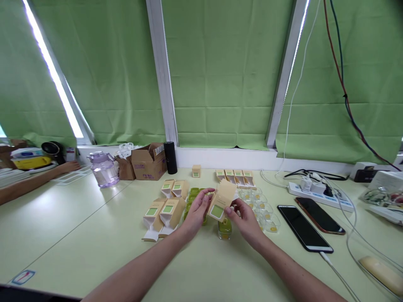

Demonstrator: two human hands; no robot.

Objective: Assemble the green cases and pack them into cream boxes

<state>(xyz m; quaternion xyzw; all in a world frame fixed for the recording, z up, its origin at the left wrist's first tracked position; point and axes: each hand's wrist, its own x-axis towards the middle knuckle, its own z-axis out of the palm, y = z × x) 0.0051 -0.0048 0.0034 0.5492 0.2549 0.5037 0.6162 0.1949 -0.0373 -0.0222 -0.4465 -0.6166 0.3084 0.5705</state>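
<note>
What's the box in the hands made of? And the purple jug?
Box: probably thin card, matte tan, with flat sides and crisp edges.
Jug: see-through and shiny, likely plastic, but it could be glass.

Held box [223, 196]: small print unreadable; green containers [194, 191] partly behind left hand [197, 213].

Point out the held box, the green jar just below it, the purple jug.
Held box [221, 200]: head view, middle of its labelled face.
Green jar [224, 229]: head view, visible side.
Purple jug [105, 173]: head view, middle of its body.
</note>
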